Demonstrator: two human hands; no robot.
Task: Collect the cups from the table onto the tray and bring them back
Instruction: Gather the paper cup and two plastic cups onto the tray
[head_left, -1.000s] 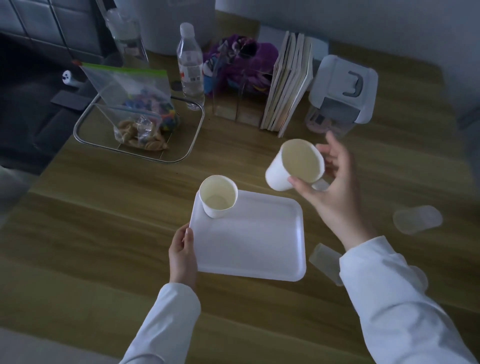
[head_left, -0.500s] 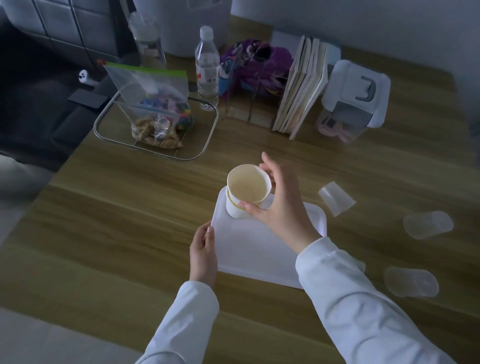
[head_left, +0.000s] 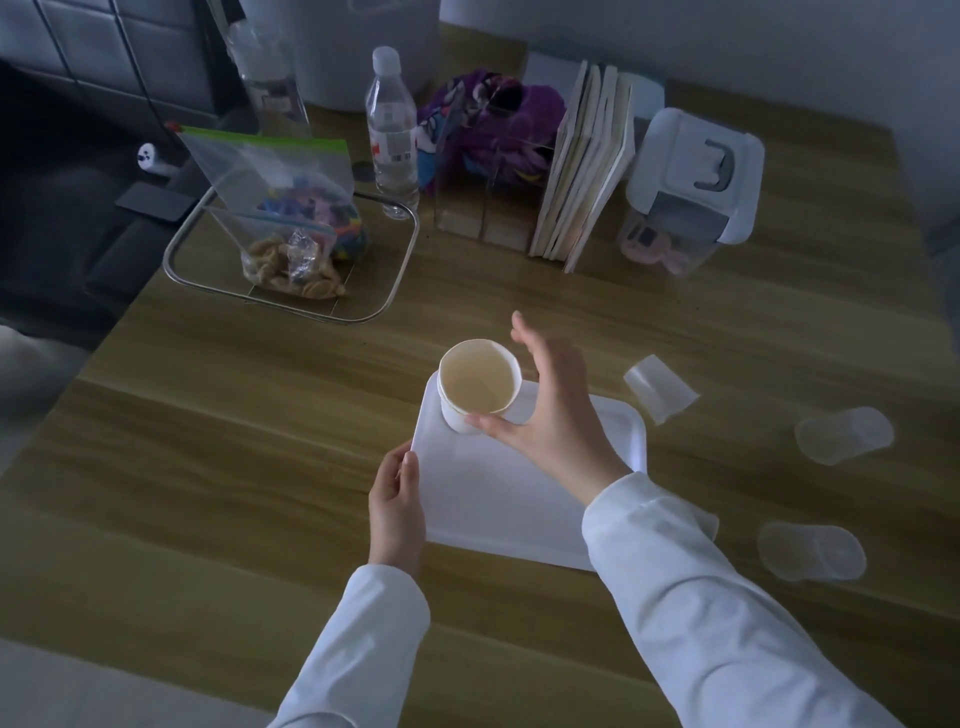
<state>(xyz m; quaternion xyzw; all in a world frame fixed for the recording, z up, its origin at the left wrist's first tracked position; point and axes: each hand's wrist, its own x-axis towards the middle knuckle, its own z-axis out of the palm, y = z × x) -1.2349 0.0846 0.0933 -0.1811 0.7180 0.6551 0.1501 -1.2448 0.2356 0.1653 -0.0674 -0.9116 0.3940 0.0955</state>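
Hands: right (head_left: 550, 415) splayed beside cups (head_left: 478, 384); left (head_left: 397, 506) grips tray (head_left: 498, 499).

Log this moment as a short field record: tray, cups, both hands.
tray: white tray on the wooden table
on tray: stacked paper cups, upright, far left corner
left hand: grips the tray's left edge
right hand: open around the stack, thumb by its base
still on table: clear plastic cups lying right of the tray

A cluttered table in a lived-in home.
Snack bags (head_left: 291, 228), a water bottle (head_left: 390, 130), upright books (head_left: 584, 166) and a purple plush toy (head_left: 498, 130) crowd the wooden table (head_left: 234, 441).
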